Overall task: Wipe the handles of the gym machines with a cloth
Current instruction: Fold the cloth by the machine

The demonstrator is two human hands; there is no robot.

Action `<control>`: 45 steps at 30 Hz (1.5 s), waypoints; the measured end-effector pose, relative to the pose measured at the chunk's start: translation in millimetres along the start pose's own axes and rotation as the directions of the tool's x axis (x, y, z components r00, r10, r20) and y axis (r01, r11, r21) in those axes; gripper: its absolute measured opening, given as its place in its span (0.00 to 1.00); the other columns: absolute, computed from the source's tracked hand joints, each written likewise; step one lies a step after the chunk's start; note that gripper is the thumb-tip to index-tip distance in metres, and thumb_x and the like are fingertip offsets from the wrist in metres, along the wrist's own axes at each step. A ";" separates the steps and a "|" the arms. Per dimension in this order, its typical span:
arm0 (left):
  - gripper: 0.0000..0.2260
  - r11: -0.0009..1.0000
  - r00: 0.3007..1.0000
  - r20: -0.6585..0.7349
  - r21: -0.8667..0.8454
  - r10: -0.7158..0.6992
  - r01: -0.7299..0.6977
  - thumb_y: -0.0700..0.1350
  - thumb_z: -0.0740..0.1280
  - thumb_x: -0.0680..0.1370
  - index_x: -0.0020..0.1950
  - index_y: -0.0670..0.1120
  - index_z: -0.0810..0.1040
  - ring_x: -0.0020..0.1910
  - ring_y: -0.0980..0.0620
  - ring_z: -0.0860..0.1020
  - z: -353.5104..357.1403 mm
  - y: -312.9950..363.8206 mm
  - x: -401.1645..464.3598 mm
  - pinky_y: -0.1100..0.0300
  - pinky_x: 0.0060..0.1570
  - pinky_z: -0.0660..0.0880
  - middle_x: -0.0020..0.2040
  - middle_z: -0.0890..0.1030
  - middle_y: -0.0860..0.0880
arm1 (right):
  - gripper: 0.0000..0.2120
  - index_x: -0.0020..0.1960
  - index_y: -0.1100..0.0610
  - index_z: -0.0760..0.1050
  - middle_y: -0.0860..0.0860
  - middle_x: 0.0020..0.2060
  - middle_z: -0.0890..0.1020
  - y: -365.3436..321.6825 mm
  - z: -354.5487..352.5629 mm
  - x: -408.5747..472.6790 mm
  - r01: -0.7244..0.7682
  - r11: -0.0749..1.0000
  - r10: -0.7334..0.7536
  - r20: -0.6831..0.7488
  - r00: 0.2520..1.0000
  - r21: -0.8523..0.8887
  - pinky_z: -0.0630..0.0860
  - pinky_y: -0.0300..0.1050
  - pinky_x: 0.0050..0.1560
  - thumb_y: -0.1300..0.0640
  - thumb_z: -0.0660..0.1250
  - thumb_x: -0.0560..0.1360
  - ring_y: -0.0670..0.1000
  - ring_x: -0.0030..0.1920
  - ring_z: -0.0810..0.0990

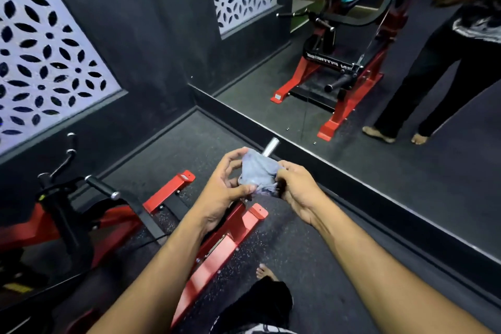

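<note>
- One cloth [257, 172], pale grey and bunched, sits between the two hands; no clear long axis, loose end hanging down.
- Left hand [223, 187]: fingers curled, thumb and fingertips pinching the cloth's left edge.
- Right hand [298, 190]: fingers curled, gripping the cloth's right side.
- One silver bar [271, 146] points up and away just beyond the hands; its lower length is hidden by the cloth.
- One black handle [101, 186] lies well left of the left hand, pointing lower right.
- Red machine frame [230, 238] below the hands is partly covered by the forearms.
</note>
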State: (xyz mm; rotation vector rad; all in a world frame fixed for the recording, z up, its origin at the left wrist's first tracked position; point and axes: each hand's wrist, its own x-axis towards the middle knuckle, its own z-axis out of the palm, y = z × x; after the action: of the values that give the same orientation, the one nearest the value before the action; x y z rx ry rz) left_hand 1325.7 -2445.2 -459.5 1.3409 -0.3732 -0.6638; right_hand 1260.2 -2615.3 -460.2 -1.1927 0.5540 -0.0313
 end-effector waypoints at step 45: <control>0.33 0.843 0.152 -0.986 -0.028 0.065 -0.538 0.26 0.66 0.76 0.77 0.49 0.71 0.47 0.53 0.82 -67.6 45.0 285.4 0.62 0.44 0.79 0.59 0.84 0.53 | 0.12 0.55 0.60 0.77 0.61 0.43 0.78 -153.1 161.6 421.0 0.098 0.822 0.482 0.777 0.405 -0.561 0.67 0.41 0.30 0.58 0.74 0.75 0.53 0.37 0.71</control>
State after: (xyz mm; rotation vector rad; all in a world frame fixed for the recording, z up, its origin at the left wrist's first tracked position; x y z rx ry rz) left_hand 1594.6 -2570.5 -464.7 0.9805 0.5398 0.5747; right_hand 1733.8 -2663.6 -448.6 -1.4554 -0.3357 1.0357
